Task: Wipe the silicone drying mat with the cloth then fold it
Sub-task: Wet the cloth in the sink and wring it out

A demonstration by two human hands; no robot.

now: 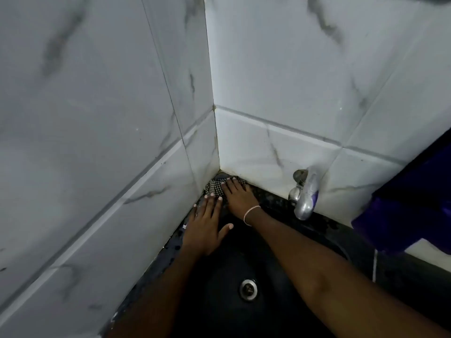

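Dim, cool-toned indoor light. Brightest patch lies on the right-hand tiled wall (pixel 280 69) beside the vertical corner seam; the left-hand tiled wall (pixel 85 118) reads greyer and flatter. The black sink (pixel 219 301) falls nearly to solid dark, with little surface detail; only the metal drain (pixel 248 289) catches a pale glint. The tap (pixel 305 193) shows soft highlights and smeared edges. Overall focus is soft, with compression mushiness on the tile veining. Wide-angle bending shows in grout lines that splay toward the picture edges. The blue object (pixel 410 203) at right is blurred, its form unclear. Shadow pools in the wall corner above the counter.
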